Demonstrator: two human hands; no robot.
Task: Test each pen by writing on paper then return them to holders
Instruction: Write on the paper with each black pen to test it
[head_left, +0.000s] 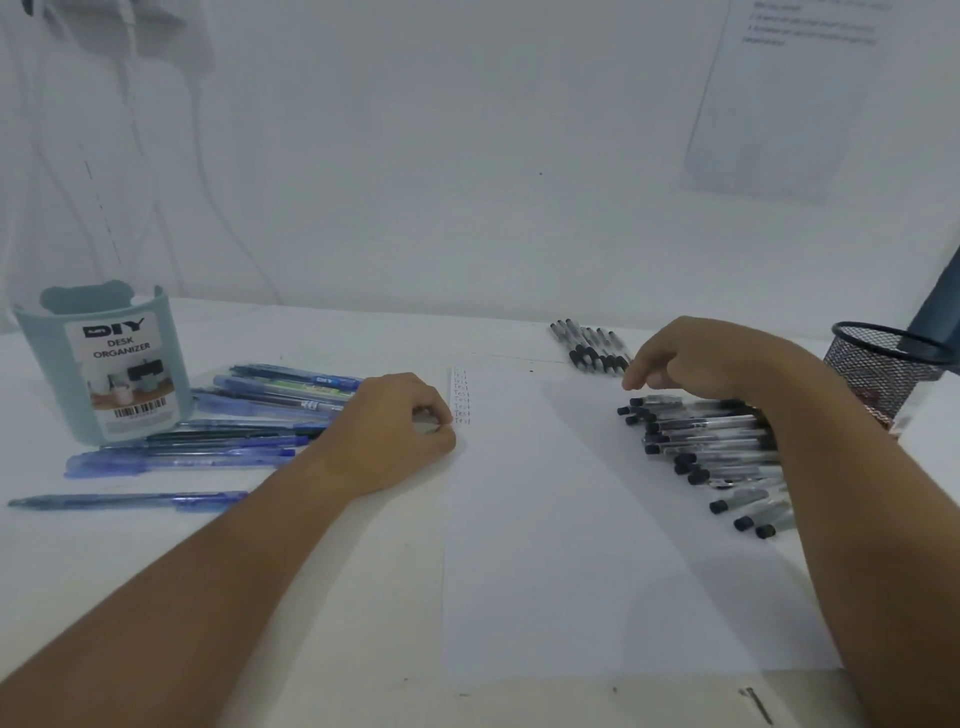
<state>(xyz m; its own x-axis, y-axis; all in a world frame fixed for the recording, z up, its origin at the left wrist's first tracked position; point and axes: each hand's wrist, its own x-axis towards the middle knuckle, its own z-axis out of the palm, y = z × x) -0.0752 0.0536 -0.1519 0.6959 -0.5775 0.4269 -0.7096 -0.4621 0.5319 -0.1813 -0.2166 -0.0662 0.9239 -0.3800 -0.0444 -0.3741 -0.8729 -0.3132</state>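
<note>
The right hand (691, 358) hides part of the black pens (701, 441).

Dim, bluish, even light; soft shadows under the forearms, slight overall softness, wide-angle bending at edges.

Setting: office-type desk workstation. White tabletop (311, 597) against plain white wall (415, 156). Teal pen holder (111, 364) labelled "DIY DESK ORGANIZER" at left; black mesh pen cup (883, 371) at right. Printed sheet (779, 104) taped on wall, text too blurred to read. White cables (135, 130) hang at left
</note>
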